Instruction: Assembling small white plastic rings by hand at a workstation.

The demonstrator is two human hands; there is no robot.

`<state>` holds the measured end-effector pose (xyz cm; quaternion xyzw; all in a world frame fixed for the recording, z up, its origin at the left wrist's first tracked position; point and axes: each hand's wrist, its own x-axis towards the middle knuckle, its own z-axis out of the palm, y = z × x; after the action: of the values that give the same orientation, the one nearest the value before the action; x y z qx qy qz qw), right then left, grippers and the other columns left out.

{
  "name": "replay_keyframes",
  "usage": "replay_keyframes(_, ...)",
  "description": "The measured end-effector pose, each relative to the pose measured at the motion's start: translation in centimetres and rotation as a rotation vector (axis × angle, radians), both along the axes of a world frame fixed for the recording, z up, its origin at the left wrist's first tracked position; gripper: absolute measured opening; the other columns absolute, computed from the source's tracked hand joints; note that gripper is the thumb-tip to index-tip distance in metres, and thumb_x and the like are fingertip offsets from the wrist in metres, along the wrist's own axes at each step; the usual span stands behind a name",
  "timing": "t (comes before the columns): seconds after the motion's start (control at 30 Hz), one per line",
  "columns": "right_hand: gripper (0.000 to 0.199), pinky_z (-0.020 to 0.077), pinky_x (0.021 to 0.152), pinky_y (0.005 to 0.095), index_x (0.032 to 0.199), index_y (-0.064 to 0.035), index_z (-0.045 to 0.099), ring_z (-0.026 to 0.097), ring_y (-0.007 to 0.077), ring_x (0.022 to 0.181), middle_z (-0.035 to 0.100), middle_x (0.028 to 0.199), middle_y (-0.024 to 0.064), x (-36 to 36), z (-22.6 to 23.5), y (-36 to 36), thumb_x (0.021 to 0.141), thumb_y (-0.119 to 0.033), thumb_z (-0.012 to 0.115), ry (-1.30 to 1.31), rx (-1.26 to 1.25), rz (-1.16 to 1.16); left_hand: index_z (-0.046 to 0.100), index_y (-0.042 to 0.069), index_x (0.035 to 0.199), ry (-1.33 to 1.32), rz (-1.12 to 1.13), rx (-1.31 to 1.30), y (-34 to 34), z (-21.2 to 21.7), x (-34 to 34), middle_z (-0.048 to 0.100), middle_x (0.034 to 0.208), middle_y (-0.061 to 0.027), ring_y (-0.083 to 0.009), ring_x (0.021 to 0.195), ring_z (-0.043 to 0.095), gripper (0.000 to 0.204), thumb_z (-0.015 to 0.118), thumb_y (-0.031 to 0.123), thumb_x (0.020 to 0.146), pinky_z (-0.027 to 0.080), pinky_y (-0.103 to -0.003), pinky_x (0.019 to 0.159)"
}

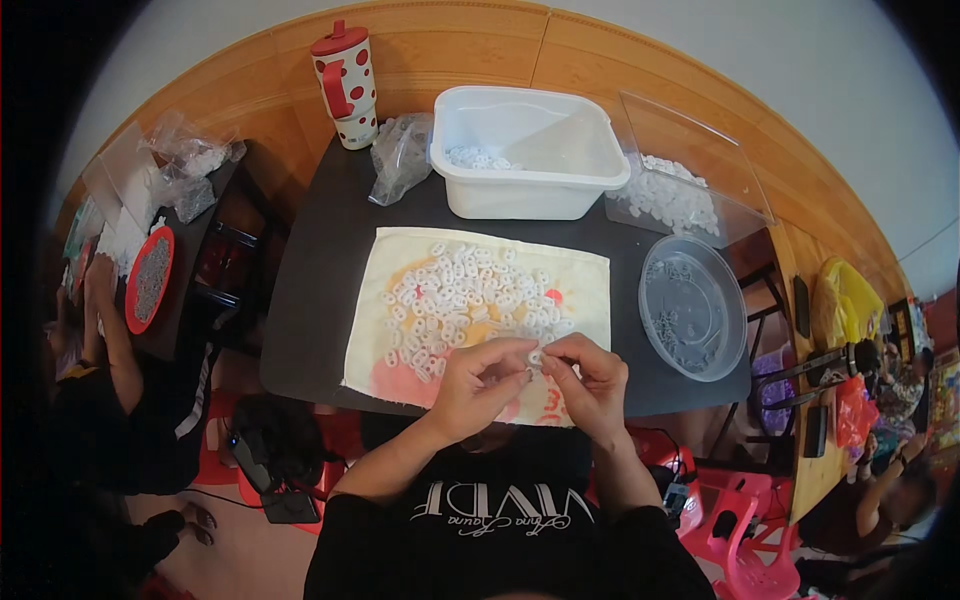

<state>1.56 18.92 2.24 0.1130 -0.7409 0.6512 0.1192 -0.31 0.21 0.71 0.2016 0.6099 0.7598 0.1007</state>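
- Head view: left hand [480, 385] and right hand [592, 388] pinch one small white plastic piece [535, 357] over the printed cream cloth [592, 290].
- Open black bench [312, 290] borders the cloth's left edge.

White two-holed pieces [462, 298] lie scattered on cloth [592, 290].

FREE: bare desk [312, 270] is extending left of the cloth [588, 285]; narrow strip is running between cloth and round tub [712, 285] | BLOCKED: white basin [520, 195], plastic bag [402, 160], tumbler [352, 92] and clear box [735, 175] are lining the back; white pieces [470, 285] are crowding the cloth; left hand [478, 385] and right hand [592, 388] are occupying its front
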Motion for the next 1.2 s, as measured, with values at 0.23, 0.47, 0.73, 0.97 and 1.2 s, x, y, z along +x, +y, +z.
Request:
replay_keyframes(0.23,0.016,0.0478,0.069,0.0253,0.098,0.0048,0.071,0.062,0.0125,0.079,0.069,0.086,0.0082,-0.2,0.3,0.5,0.084,0.012,0.069,0.026,0.133,0.082,0.067,-0.001,0.124,-0.065,0.004,0.036,-0.1,-0.3,0.2,0.065,0.089,-0.0006,-0.0043,0.075,0.058,0.036,0.065,-0.010,0.089,0.046,-0.019,0.065)
replay_keyframes(0.47,0.022,0.0471,0.070,0.0252,0.101,0.0041,0.071,0.062,0.0136,0.081,0.070,0.091,0.0094,0.2,-0.4,0.8,0.081,0.013,0.071,-0.048,0.050,0.133,0.069,-0.001,0.120,-0.067,0.036,0.020,0.1,-0.8,0.6,0.064,0.088,-0.0009,-0.0056,0.076,0.057,0.032,0.067,-0.009,0.090,0.046,-0.021,0.067)
replay_keyframes(0.73,0.017,0.0518,0.068,0.0308,0.095,0.0041,0.069,0.067,0.0207,0.085,0.069,0.092,0.0124,0.2,-2.1,1.0,0.081,0.013,0.071,0.077,0.239,0.109,0.067,0.001,0.115,0.525,0.223,-0.405,0.5,-1.3,0.2,0.063,0.089,-0.0134,-0.0297,0.080,0.062,0.032,0.066,-0.006,0.084,0.050,-0.037,0.068)
replay_keyframes(0.97,0.019,0.0542,0.071,0.0371,0.091,0.0023,0.068,0.067,0.0330,0.083,0.067,0.095,0.0148,0.0,-1.9,1.1,0.075,0.011,0.071,0.339,0.580,0.125,0.066,-0.001,0.099,0.696,0.237,-0.532,0.6,-1.3,0.1,0.062,0.087,-0.0129,-0.0333,0.081,0.058,0.026,0.068,-0.008,0.074,0.048,-0.041,0.068)
replay_keyframes(1.2,0.018,0.0506,0.070,0.0401,0.091,0.0010,0.066,0.064,0.0330,0.082,0.064,0.092,0.0128,-0.1,-1.9,0.9,0.074,0.007,0.067,0.368,0.576,0.130,0.069,-0.002,0.093,0.783,0.213,-0.636,-0.1,-1.3,0.2,0.063,0.086,-0.0121,-0.0311,0.079,0.059,0.026,0.068,-0.009,0.068,0.050,-0.039,0.066)
